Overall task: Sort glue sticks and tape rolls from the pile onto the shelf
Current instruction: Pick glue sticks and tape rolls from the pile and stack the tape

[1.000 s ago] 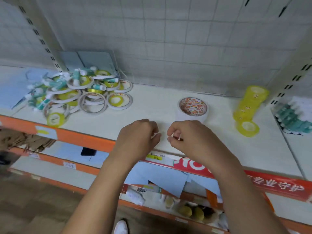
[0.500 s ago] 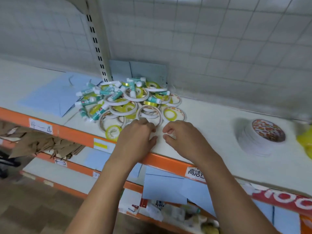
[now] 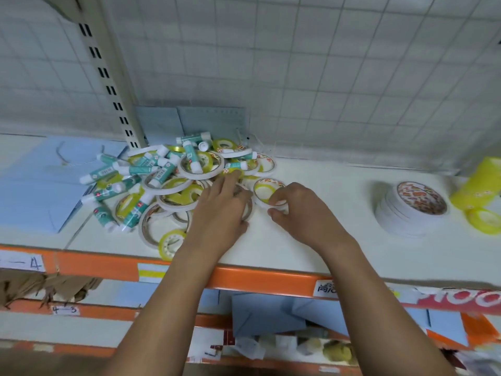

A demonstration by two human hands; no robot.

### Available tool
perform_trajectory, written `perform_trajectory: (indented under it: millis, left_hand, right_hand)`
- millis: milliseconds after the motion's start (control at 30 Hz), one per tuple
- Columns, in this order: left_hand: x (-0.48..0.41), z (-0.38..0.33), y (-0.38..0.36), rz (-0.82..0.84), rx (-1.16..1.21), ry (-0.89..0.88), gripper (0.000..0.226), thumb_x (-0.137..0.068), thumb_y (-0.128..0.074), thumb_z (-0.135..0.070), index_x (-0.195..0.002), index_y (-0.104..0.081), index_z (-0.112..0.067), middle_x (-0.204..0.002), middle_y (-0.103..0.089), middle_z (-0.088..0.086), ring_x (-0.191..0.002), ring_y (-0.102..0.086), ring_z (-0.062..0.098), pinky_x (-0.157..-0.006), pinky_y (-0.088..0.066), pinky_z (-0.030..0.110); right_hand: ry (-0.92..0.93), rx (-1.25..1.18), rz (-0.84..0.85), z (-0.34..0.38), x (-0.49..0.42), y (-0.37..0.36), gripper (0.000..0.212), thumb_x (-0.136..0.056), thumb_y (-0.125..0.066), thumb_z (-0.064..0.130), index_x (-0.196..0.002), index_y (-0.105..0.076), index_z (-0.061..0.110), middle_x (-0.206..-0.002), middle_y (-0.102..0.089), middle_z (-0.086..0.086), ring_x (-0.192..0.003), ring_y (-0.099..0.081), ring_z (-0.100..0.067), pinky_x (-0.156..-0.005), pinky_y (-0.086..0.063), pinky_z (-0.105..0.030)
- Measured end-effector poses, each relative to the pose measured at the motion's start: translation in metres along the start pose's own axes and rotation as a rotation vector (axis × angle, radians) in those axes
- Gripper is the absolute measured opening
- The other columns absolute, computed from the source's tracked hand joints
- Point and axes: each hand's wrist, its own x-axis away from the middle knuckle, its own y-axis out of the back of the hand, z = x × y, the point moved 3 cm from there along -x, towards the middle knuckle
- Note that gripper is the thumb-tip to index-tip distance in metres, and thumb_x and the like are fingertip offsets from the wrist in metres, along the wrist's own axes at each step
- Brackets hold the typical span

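Where half a second ago both hands sat curled at the near rim of the heap, the right hand (image 3: 301,213) has now reached in, and its thumb and bent fingers pinch the near wall of a white tape roll (image 3: 267,189) lying flat at the heap's right edge. The left hand (image 3: 225,204) has also gone forward. It lies palm down with its fingers stretched out over several rolls and grips none that I can see.

The pinched roll is a flat paper-white ring with a yellow inner band and printed core. Behind and left of it is the pile (image 3: 173,183), a tangle of thin white rings, glossy translucent yellow rings and glue sticks (image 3: 162,173), which are short teal cylinders with white caps lying at all angles.

The shelf (image 3: 320,240) is smooth and white, with an orange front lip (image 3: 244,278) just below both wrists. Bare surface runs from the right hand to a stack of white rolls (image 3: 404,215), and yellow rolls (image 3: 479,185) stand past that. Pale blue sheets (image 3: 35,191) lie left of the pile. A slotted upright (image 3: 108,77) and a wire grid panel (image 3: 325,77) close the back.
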Motion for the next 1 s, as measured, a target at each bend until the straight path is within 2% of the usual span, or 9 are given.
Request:
perform_trajectory:
  millis: [233,300,400,533,667,800,1000]
  left_hand:
    - [-0.004,0.003,-0.003,0.017,0.008,0.041,0.058,-0.075,-0.075,-0.04,-0.127,-0.054,-0.027,-0.16,-0.007,-0.002,-0.139,-0.022,0.033,-0.105,-0.026,0.05]
    - [-0.004,0.003,0.001,0.009,0.037,0.039,0.055,-0.074,-0.073,-0.043,-0.125,-0.055,-0.028,-0.158,-0.015,-0.002,-0.136,-0.027,0.031,-0.103,-0.028,0.048]
    - [-0.002,0.004,0.01,-0.033,0.124,0.064,0.052,-0.073,-0.067,-0.046,-0.122,-0.059,-0.029,-0.146,-0.036,-0.002,-0.125,-0.035,0.029,-0.098,-0.034,0.041]
    - [0.005,0.003,0.015,-0.019,0.157,0.061,0.055,-0.073,-0.06,-0.048,-0.124,-0.057,-0.029,-0.14,-0.04,-0.002,-0.123,-0.038,0.026,-0.1,-0.035,0.037]
    - [0.011,0.002,0.019,-0.011,0.181,0.069,0.055,-0.073,-0.059,-0.049,-0.124,-0.057,-0.028,-0.135,-0.043,0.0,-0.122,-0.038,0.024,-0.1,-0.037,0.035]
    - [0.019,-0.001,0.02,-0.002,0.181,0.07,0.057,-0.073,-0.054,-0.054,-0.123,-0.058,-0.028,-0.128,-0.048,0.0,-0.114,-0.042,0.024,-0.098,-0.039,0.036]
    - [0.028,-0.021,0.021,0.0,0.236,0.04,0.061,-0.07,-0.051,-0.06,-0.12,-0.059,-0.027,-0.117,-0.048,-0.001,-0.108,-0.044,0.024,-0.097,-0.039,0.036]
  right_hand:
    - [-0.018,0.048,0.01,0.001,-0.023,0.005,0.041,-0.087,-0.066,0.031,-0.126,-0.061,0.022,-0.126,-0.052,-0.008,-0.112,-0.053,-0.032,-0.092,-0.048,-0.041]
    - [-0.01,0.057,0.031,0.002,-0.03,0.005,0.047,-0.086,-0.068,0.034,-0.13,-0.056,0.023,-0.126,-0.051,-0.008,-0.114,-0.051,-0.032,-0.094,-0.047,-0.042]
    - [-0.016,0.085,0.092,0.0,-0.041,0.0,0.061,-0.08,-0.073,0.042,-0.134,-0.049,0.027,-0.127,-0.048,-0.007,-0.116,-0.046,-0.033,-0.097,-0.044,-0.044]
    - [-0.035,0.121,0.211,-0.002,-0.051,-0.013,0.079,-0.075,-0.074,0.049,-0.142,-0.037,0.03,-0.13,-0.047,-0.007,-0.121,-0.041,-0.033,-0.1,-0.04,-0.044]
    - [-0.031,0.109,0.194,-0.002,-0.052,-0.019,0.073,-0.077,-0.072,0.049,-0.139,-0.04,0.027,-0.127,-0.052,-0.008,-0.119,-0.044,-0.032,-0.099,-0.04,-0.04]
    - [-0.041,0.074,0.132,-0.008,-0.028,-0.011,0.081,-0.07,-0.076,0.052,-0.139,-0.041,0.03,-0.124,-0.045,-0.009,-0.115,-0.04,-0.031,-0.086,-0.035,-0.032]
    - [-0.079,0.117,0.074,-0.023,0.024,0.009,0.08,-0.068,-0.073,0.054,-0.138,-0.039,0.033,-0.124,-0.041,-0.004,-0.114,-0.038,-0.028,-0.09,-0.037,-0.033]
